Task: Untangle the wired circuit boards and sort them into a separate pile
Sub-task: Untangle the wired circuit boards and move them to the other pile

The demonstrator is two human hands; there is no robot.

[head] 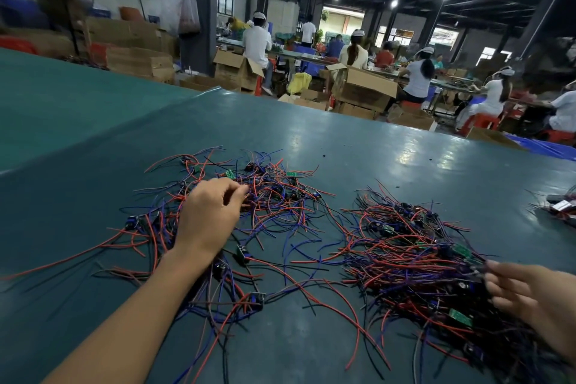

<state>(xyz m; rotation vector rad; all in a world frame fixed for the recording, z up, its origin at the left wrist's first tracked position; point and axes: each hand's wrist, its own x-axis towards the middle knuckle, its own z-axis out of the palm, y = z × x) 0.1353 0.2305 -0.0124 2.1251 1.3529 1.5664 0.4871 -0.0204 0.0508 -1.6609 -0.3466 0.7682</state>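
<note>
Two heaps of small green circuit boards with red, blue and black wires lie on the teal table (pixel 358 146). The loose tangled heap (pixel 268 196) spreads across the centre and left. A denser pile (pixel 414 256) sits to the right. My left hand (pixel 208 215) reaches into the tangled heap and pinches wires at its fingertips. My right hand (pixel 530 296) is at the right edge of the frame, blurred, over the dense pile, its fingers curled on a dark wired board.
Another small bundle of wired parts (pixel 561 206) lies at the table's far right edge. Beyond the table's far edge stand cardboard boxes (pixel 361 87), red stools and several seated workers at benches.
</note>
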